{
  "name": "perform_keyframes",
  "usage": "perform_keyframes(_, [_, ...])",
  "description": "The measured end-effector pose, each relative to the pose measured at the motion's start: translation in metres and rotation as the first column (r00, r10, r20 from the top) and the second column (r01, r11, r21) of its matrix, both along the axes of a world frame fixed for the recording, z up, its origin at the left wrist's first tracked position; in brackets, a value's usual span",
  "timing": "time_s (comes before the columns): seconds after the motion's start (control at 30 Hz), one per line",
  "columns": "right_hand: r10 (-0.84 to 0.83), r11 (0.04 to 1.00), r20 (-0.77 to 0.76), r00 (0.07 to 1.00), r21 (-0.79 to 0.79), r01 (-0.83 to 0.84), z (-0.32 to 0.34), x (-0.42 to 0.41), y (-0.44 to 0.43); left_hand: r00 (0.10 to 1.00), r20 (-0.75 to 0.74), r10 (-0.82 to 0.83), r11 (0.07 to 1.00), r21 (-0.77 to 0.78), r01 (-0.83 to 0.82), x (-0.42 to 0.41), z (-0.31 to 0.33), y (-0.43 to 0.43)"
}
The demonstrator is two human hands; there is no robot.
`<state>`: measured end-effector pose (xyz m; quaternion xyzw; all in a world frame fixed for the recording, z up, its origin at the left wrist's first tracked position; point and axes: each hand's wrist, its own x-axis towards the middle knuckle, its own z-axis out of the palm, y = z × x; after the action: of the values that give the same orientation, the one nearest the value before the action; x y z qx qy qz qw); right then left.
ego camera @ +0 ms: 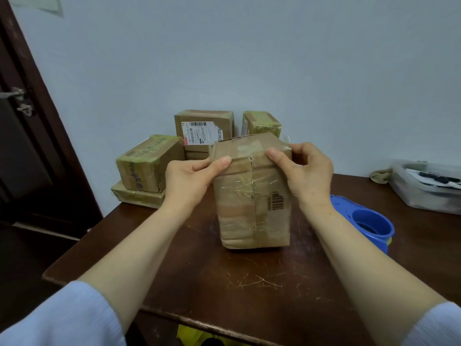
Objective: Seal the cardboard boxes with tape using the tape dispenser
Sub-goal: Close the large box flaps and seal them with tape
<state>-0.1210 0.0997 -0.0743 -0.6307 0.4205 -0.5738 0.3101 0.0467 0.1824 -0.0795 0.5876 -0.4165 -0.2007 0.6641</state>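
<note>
A brown cardboard box stands upright in the middle of the dark wooden table, wrapped in old clear tape with a barcode on its right side. My left hand grips its upper left edge, thumb on the near top rim. My right hand grips the upper right edge, thumb pressing the top flap. The blue tape dispenser lies on the table to the right of the box, partly hidden behind my right forearm.
Several taped boxes are stacked at the table's back left and against the wall. A clear plastic container sits at the far right. A dark door stands to the left.
</note>
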Motion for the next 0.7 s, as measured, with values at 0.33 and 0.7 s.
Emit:
perform_keyframes(0.33, [-0.034, 0.997, -0.163, 0.986, 0.058, 0.044, 0.001, -0.001, 0.017, 0.999, 0.034, -0.01, 1.0, 0.028, 0.009, -0.005, -0.003, 0.009])
perform_keyframes(0.7, [0.354, 0.894, 0.369, 0.86, 0.138, -0.427, -0.014, -0.044, 0.0, 0.97, -0.132, -0.205, 0.972, 0.085, 0.217, 0.016, -0.012, 0.022])
